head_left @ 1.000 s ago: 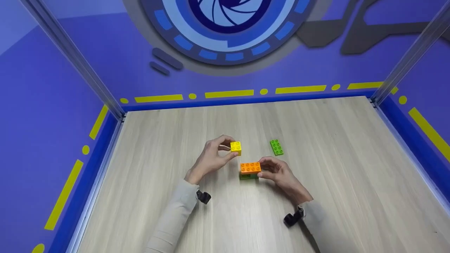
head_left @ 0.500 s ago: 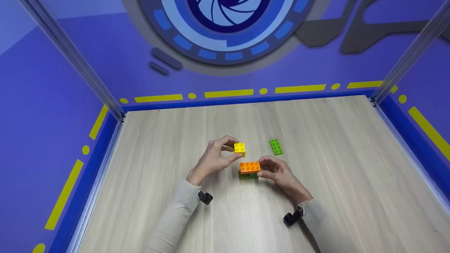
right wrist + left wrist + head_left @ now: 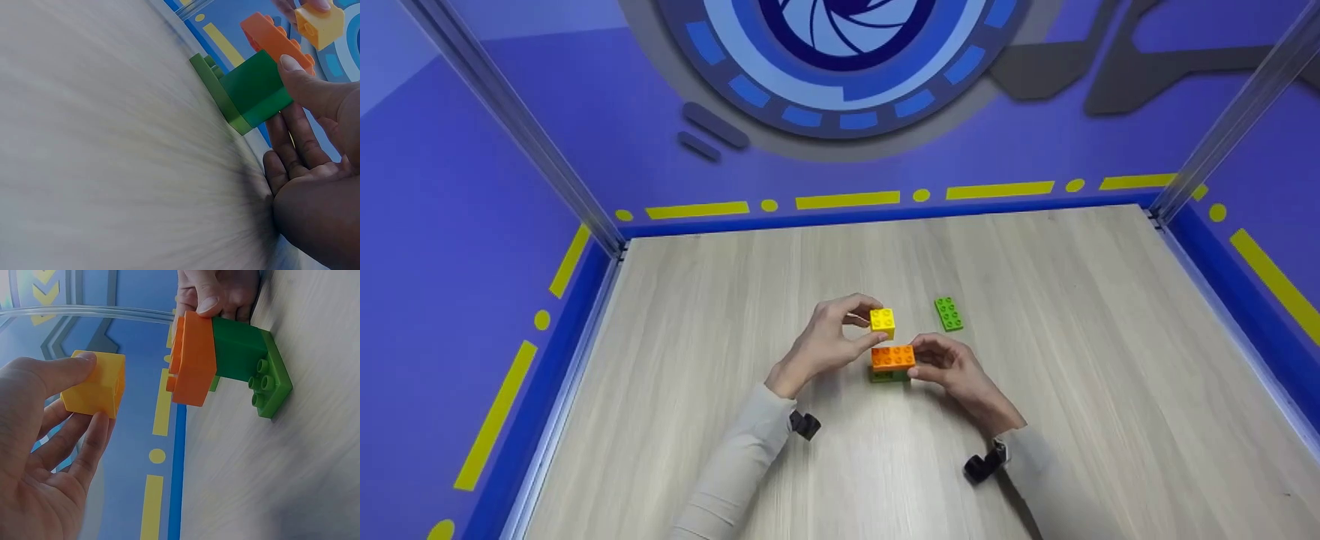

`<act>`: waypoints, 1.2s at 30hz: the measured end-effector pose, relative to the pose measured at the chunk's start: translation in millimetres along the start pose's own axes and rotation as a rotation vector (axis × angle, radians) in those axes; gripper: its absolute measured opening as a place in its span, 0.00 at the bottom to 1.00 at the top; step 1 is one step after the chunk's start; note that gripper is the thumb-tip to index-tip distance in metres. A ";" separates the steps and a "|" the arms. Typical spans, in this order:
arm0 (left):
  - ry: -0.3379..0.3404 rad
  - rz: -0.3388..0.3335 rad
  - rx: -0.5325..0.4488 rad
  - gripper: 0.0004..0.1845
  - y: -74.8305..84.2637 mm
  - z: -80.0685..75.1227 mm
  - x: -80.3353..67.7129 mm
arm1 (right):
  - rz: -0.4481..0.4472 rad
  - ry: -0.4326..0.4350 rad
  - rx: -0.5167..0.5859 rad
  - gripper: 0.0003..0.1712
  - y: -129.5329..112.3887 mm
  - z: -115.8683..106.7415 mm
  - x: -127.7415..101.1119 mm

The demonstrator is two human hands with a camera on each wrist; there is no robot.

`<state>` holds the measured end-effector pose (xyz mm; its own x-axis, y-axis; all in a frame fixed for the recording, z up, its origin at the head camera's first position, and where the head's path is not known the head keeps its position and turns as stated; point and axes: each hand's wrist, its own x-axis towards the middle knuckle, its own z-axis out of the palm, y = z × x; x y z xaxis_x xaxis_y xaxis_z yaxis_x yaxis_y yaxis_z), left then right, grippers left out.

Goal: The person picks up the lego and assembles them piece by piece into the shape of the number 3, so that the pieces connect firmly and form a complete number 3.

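My left hand (image 3: 834, 335) pinches a yellow building brick (image 3: 882, 322) between thumb and fingers, its studs facing up. The brick hangs just above and behind a small stack. On top of that stack lies an orange brick (image 3: 194, 359), over a dark green brick (image 3: 239, 350) on a flat light green plate brick (image 3: 275, 377) that rests on the table. The orange brick juts out to the left of the dark green one. My right hand (image 3: 958, 371) holds the stack at its right end, with the thumb (image 3: 292, 64) at the front and fingers behind.
A loose light green brick (image 3: 949, 313) lies on the wooden table (image 3: 1072, 337) behind my right hand. Blue-purple panels (image 3: 840, 169) with yellow marks wall in the table at the back and both sides.
My left hand has moved right and slightly toward me with the yellow brick, bringing it close over the orange brick. The right hand and the stack have stayed in place.
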<state>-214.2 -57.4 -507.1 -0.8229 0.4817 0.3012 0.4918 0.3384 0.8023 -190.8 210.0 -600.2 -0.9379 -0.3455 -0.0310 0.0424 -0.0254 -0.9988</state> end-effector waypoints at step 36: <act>-0.084 0.006 -0.037 0.18 -0.1 23.7 0.8 | -0.030 -0.042 0.010 0.25 -2.4 0.1 -1.3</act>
<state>-208.2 -37.9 -519.2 -0.7925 0.5504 0.2626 0.4840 0.3057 0.8199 -189.6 210.4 -597.8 -0.9235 -0.3837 0.0008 0.0180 -0.0454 -0.9988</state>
